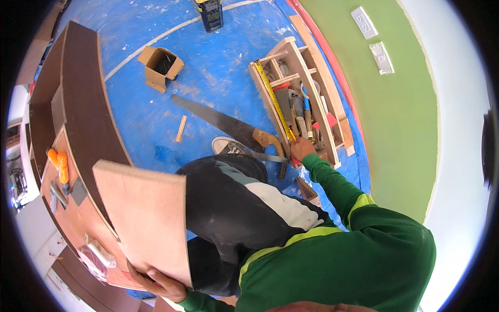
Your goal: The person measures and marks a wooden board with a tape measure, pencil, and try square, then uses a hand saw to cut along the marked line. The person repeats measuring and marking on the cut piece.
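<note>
A light plywood board (143,213) stands at a tilt by my left side, against my leg. My left hand (161,283) grips its lower edge, fingers on one face. My right hand (301,149) is closed at the near end of a wooden tool tray (297,57). A yellow tape measure (270,96) has its blade stretched along the tray's left side, leading into the right fingers. A thin orange-yellow piece, perhaps a pencil, shows at these fingertips. Several hand tools, one a blue-handled tool (306,105), lie in the tray. Left of it lies a handsaw (221,120).
A dark brown cabinet (86,83) lies on the left, with an orange power tool (63,166) on it. A cardboard box (163,66), a wood strip (181,128) and a dark can (210,15) rest on blue sheeting (119,52). A green wall (395,119) bounds the right.
</note>
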Demonstrator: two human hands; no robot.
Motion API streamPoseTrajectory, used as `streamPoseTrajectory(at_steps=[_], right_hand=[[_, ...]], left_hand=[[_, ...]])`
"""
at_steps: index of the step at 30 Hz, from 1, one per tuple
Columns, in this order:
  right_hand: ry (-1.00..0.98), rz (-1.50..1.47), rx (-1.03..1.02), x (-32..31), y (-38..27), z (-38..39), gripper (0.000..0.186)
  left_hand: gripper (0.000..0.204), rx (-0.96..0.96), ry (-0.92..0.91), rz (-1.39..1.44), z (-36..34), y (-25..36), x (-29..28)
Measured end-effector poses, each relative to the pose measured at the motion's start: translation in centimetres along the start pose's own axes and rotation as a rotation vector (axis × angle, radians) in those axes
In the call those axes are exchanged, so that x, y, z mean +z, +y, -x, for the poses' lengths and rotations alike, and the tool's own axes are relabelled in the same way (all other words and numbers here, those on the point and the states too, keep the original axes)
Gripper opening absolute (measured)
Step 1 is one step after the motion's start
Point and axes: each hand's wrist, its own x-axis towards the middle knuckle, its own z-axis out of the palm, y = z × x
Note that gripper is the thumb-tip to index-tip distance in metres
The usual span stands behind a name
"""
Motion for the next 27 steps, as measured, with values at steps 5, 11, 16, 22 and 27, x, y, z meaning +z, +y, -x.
streamPoseTrajectory(at_steps=[5, 11, 16, 22, 27], right_hand=[[-0.066, -0.025, 0.053, -0.6, -0.9, -1.5, 0.051], [0.076, 0.175, -0.209, -0.2, 3.6, -6.2, 0.053], [-0.054, -0.794, -0.183, -12.3, -8.3, 3.4, 0.036], [-0.152, -1.297, -0.603, -26.5, -22.3, 24.8, 0.039], [-0.392, -1.269, -0.794, -21.3, -28.8, 32.8, 0.034]], left_hand=[[0.072, 0.046, -0.007, -0.006, 1.0, 2.9, -0.2], [0.069, 0.065, 0.005, 0.074, 1.1, 2.6, 1.8], [0.063, 0.275, 0.368, 0.199, 2.0, 2.5, 1.9], [0.06, 0.237, -0.013, 0.951, 3.4, 4.1, 3.7], [0.121, 0.32, -0.302, 1.012, 5.4, 6.1, 3.2]])
